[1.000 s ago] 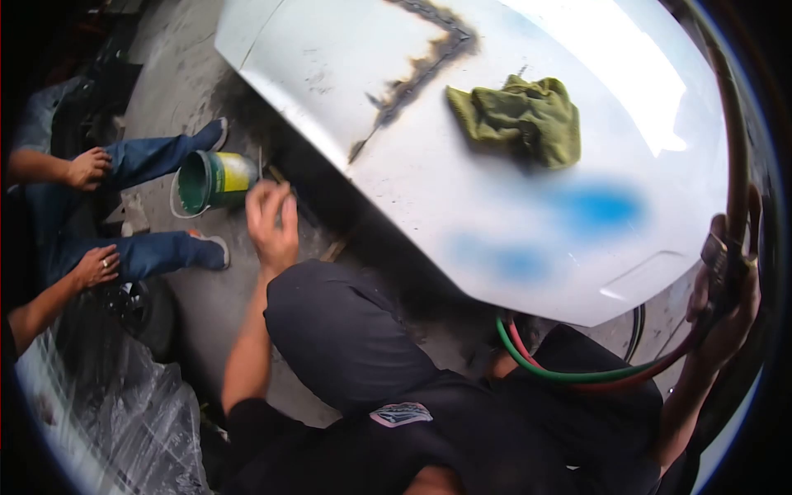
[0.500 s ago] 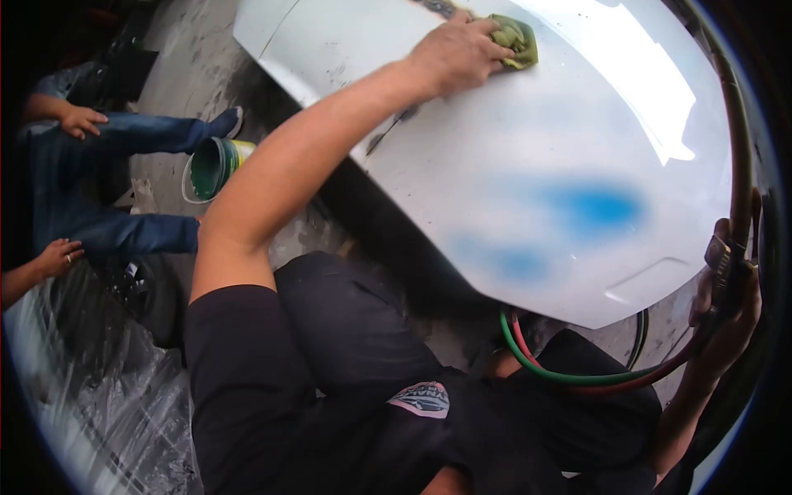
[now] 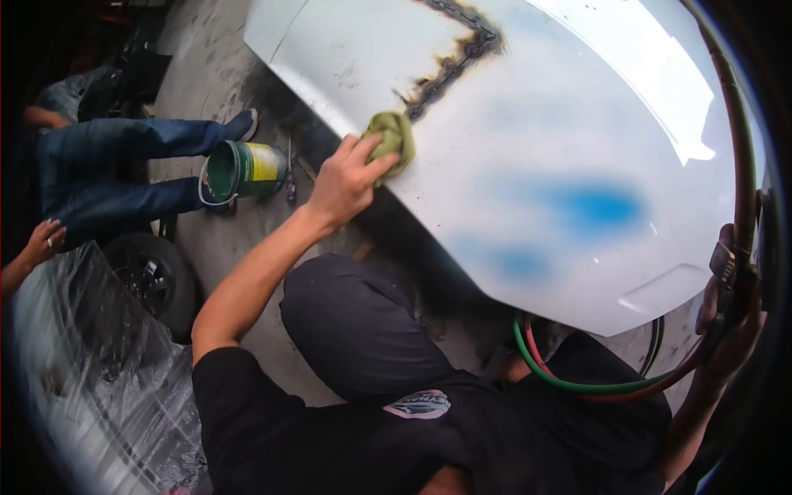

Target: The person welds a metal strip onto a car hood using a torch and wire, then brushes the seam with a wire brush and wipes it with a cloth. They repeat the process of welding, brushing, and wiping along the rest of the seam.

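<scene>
My left hand (image 3: 346,177) grips a bunched green rag (image 3: 392,136) and presses it on the white car panel (image 3: 561,124), at the lower end of a dark burnt weld seam (image 3: 450,66). Blue paint smudges (image 3: 594,206) mark the panel's middle. At the far right my right hand (image 3: 730,309) is closed around a torch handle (image 3: 726,272). Its green and red hoses (image 3: 577,381) loop under the panel's near edge. My dark-clothed knee (image 3: 355,330) is below the panel.
A green bucket (image 3: 243,172) lies on its side on the concrete floor, left of the panel. Beyond it another person in blue jeans (image 3: 115,165) sits, with one hand (image 3: 45,243) at the left edge. A small tyre (image 3: 157,280) and clear plastic sheeting (image 3: 91,388) fill the lower left.
My left hand went from near the bucket up to the rag on the panel, then drew it down along the seam to the seam's lower end. My right hand stayed put.
</scene>
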The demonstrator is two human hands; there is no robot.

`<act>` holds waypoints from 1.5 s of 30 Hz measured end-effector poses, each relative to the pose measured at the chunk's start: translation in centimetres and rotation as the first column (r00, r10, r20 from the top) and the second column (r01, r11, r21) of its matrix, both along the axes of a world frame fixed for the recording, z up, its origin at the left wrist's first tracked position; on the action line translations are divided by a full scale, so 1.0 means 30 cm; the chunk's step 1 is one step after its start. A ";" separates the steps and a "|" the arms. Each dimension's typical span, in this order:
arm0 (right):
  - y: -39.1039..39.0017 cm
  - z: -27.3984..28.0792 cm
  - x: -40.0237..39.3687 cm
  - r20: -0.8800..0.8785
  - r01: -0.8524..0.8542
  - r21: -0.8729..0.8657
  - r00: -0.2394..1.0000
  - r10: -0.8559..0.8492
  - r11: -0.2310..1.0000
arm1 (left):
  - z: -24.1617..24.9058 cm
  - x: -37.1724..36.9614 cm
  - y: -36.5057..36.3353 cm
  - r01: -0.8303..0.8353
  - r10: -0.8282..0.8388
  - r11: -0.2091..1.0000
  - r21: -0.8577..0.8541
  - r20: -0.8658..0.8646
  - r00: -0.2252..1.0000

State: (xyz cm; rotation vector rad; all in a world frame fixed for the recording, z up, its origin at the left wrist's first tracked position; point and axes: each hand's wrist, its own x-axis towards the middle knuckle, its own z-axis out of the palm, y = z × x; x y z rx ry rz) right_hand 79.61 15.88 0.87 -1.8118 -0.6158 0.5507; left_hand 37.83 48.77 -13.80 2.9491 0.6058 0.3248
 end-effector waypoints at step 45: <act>-0.049 -0.013 0.032 0.169 -0.077 -0.033 0.982 0.081 0.996 | 0.045 0.017 -0.021 -0.179 0.238 0.937 -0.299 0.175 0.955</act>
